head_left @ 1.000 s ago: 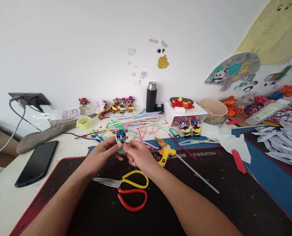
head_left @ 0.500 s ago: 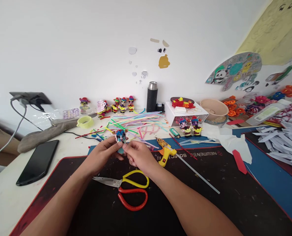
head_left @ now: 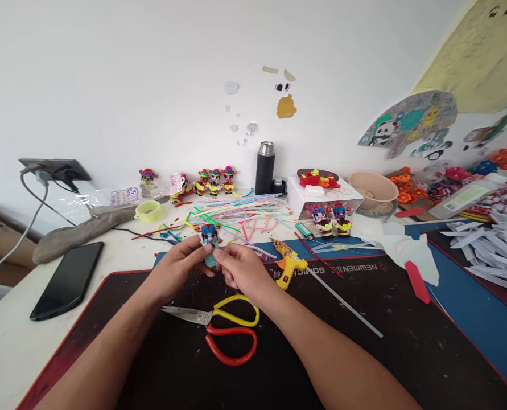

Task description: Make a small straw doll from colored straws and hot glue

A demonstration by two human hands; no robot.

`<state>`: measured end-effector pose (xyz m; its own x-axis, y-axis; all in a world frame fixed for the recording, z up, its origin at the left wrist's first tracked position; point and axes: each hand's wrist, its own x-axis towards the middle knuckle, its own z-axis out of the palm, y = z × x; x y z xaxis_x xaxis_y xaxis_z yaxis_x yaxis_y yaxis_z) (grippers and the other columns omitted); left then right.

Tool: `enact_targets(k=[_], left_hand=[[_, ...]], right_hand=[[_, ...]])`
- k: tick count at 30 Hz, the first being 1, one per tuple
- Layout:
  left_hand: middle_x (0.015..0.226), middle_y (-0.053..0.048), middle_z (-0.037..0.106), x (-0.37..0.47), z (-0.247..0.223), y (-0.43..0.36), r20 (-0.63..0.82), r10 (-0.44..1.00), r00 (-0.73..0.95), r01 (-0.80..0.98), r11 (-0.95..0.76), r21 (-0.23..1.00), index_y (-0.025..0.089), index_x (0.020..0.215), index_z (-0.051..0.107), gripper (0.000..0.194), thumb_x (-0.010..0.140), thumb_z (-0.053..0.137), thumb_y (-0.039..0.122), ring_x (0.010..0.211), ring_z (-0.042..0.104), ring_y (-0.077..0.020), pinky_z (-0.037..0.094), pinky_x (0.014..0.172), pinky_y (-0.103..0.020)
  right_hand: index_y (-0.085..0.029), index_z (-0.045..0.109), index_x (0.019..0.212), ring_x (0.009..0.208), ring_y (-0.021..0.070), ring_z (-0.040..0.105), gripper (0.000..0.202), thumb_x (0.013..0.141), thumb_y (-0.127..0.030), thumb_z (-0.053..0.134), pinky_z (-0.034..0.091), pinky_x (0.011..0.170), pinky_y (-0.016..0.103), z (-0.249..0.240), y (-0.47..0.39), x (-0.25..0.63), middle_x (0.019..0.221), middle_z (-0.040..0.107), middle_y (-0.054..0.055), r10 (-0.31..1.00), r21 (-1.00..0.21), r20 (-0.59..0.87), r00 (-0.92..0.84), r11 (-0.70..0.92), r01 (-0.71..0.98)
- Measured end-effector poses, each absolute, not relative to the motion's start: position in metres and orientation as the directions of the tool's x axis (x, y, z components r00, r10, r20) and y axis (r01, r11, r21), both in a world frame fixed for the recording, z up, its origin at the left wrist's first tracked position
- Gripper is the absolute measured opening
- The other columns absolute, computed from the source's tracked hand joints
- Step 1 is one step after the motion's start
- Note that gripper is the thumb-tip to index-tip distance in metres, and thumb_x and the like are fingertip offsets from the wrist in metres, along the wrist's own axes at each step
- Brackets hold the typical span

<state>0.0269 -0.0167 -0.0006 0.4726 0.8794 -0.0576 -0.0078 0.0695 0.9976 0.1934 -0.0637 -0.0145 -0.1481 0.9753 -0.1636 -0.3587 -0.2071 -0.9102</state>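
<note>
A small blue and white figure (head_left: 209, 234) with a light teal lower part is held upright above the back edge of the black mat (head_left: 185, 353). My left hand (head_left: 184, 263) is closed on it from the left, thumb across its front. From the right, my right hand (head_left: 237, 263) pinches its side with thumb and fingers. Scissors (head_left: 206, 319) with one yellow and one red handle lie slightly open on the mat below my hands. Just right of my right hand is a yellow glue gun (head_left: 288, 266) with a long clear glue stick in it.
Colored fuzzy stems (head_left: 253, 209) lie behind my hands. Finished figures (head_left: 214, 181) stand by the wall, two more beside a white box (head_left: 347, 196). A phone (head_left: 67, 280) is at left, a black flask (head_left: 264, 169) at back, white strips (head_left: 492, 247) at right.
The figure is turned and tilted slightly between my fingers, showing more of its teal lower part. The whole view has shifted slightly. Both hands keep their hold.
</note>
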Motion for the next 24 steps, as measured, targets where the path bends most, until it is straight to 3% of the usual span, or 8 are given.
enact_targets(k=[24], left_hand=[[0.100, -0.008, 0.079, 0.0234, -0.0014, -0.0166, -0.052, 0.863, 0.502, 0.087, 0.009, 0.996, 0.020, 0.099, 0.078, 0.032, 0.087, 0.079, 0.050, 0.070, 0.071, -0.0196, 0.060, 0.069, -0.032]], right_hand=[[-0.022, 0.049, 0.071, 0.039, 0.0057, 0.031, 0.047, 0.081, -0.056, 0.080, 0.022, 0.041, 0.023, -0.0163, -0.0629, 0.1938, 0.049, 0.045, -0.010, 0.978, -0.908, -0.151, -0.146, -0.196, -0.371]])
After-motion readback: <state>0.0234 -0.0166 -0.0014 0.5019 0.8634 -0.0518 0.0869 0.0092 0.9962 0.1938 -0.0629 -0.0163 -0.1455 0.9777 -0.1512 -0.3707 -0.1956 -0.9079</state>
